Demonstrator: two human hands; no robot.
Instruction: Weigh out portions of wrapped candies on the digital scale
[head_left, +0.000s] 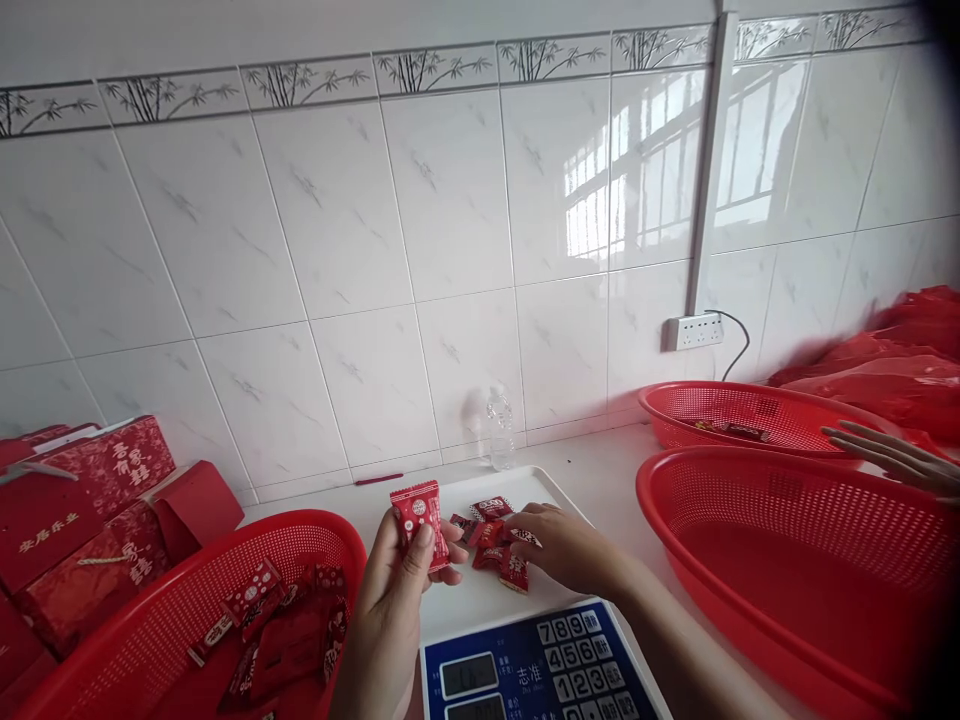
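Observation:
A red wrapped sweet point(422, 512) with white print is held upright in my left hand point(401, 575), pinched between thumb and fingers over the left part of the scale's white tray point(450, 600). On that tray lies a small pile of red wrapped sweets point(489, 530). My right hand point(559, 545) reaches over the pile from the right, its thumb and fingers closed around a wrapped sweet at the pile's edge. The scale's blue panel point(529, 670), with keys and displays, faces me below both hands.
At left stands a red basket point(330, 530) with wrapped sweets, beside red gift boxes point(97, 520). Two red baskets point(750, 460) point(720, 400) are at right, near another person's hand point(892, 455). A clear bottle point(500, 428) stands by the wall, below a power socket point(695, 332). Red bags point(892, 360) lie far right.

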